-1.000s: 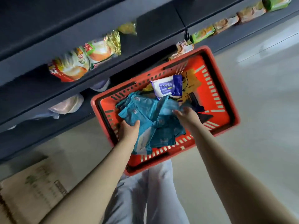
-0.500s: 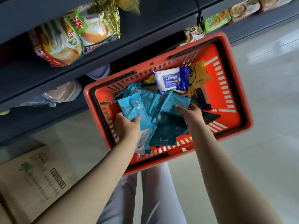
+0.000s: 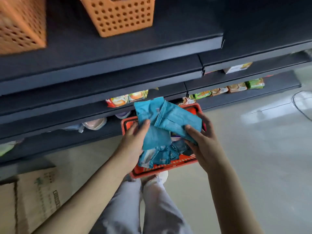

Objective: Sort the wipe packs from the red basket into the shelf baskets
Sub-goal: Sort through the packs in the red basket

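Holding teal wipe packs [image 3: 170, 115] above the red basket [image 3: 162, 171], left hand [image 3: 135, 139] and right hand [image 3: 202, 144] clamp fingers round them, seemingly for shelving.

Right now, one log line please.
left hand: grips blue packs | right hand: grips blue packs | red basket: more packs inside | orange baskets: on shelf above

Orange shelf baskets [image 3: 121, 16]: two are counted on the top shelf. Red basket [image 3: 168, 168]: one is noted on the floor. Teal wipe packs [image 3: 179, 120]: two are held up, one in the left hand [image 3: 135, 139], one in the right hand [image 3: 202, 146]. More are heaped in the red basket, their number not to be told. Snack packets [image 3: 236, 87]: four are counted in a row at right, two [image 3: 126, 98] further left. Cardboard box [image 3: 33, 200]: one.
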Tool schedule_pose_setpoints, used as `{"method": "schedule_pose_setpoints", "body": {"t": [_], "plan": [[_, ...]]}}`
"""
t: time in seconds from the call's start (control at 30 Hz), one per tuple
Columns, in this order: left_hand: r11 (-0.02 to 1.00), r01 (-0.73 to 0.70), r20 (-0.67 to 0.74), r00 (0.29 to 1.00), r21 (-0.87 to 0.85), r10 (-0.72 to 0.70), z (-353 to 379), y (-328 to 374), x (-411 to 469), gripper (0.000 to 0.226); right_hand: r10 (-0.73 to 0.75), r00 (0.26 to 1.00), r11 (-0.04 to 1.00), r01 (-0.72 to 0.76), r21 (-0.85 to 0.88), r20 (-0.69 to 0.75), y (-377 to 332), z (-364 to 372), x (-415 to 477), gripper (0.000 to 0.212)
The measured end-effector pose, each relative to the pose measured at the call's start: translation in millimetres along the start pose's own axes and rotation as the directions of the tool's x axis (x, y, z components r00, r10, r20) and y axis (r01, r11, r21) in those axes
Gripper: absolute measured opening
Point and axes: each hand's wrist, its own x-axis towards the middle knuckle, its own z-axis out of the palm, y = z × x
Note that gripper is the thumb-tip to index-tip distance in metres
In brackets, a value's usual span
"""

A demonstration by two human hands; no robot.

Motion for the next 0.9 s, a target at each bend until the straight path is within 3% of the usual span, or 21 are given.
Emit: {"method": "schedule_pose_setpoints", "body": {"t": [0.07, 0.17, 0.27, 0.33, 0.47, 0.67, 0.73, 0.83, 0.9], "plan": [[0.992, -0.078, -0.007, 0.997, -0.104, 0.077, -4, 35, -40, 0.014, -0.098, 0.991, 0.981, 0.112, -0.160, 0.094, -23, 32, -24, 0.055], [0.968, -0.212, -0.028, 0.977, -0.131, 0.210, -18, 63, -83, 0.030, -0.247, 0.951, 0.894, 0.298, -0.335, 0.187, -43, 78, -54, 0.047], [0.951, -0.279, -0.108, 0.958, -0.135, 0.266, -43, 82, -108, 0.044, -0.273, 0.918, 0.825, 0.377, -0.422, 0.286, -44, 114, -75, 0.051], [0.940, -0.305, -0.175, 0.945, -0.156, 0.278, -66, 91, -119, 0.036, -0.262, 0.909, 0.756, 0.402, -0.517, 0.324, -39, 134, -85, 0.062], [0.926, -0.336, -0.190, 0.934, -0.172, 0.304, -118, 108, -138, 0.022, -0.320, 0.839, 0.556, 0.543, -0.629, 0.441, -31, 176, -107, 0.056], [0.912, -0.391, -0.077, 0.920, -0.121, 0.384, -191, 127, -168, 0.025, -0.198, 0.768, 0.766, 0.509, -0.392, 0.609, 0, 261, -151, 0.051], [0.910, -0.407, -0.070, 0.913, -0.080, 0.402, -220, 136, -175, 0.021, -0.188, 0.798, 0.832, 0.440, -0.339, 0.573, 16, 292, -161, 0.049], [0.913, -0.406, -0.047, 0.913, -0.039, 0.405, -262, 149, -181, 0.023, -0.056, 0.882, 0.975, 0.149, -0.165, 0.468, 32, 329, -169, 0.055], [0.918, -0.394, -0.046, 0.919, -0.035, 0.393, -287, 155, -183, 0.026, 0.041, 0.871, 0.998, -0.061, 0.025, 0.490, 37, 347, -171, 0.065]]}}
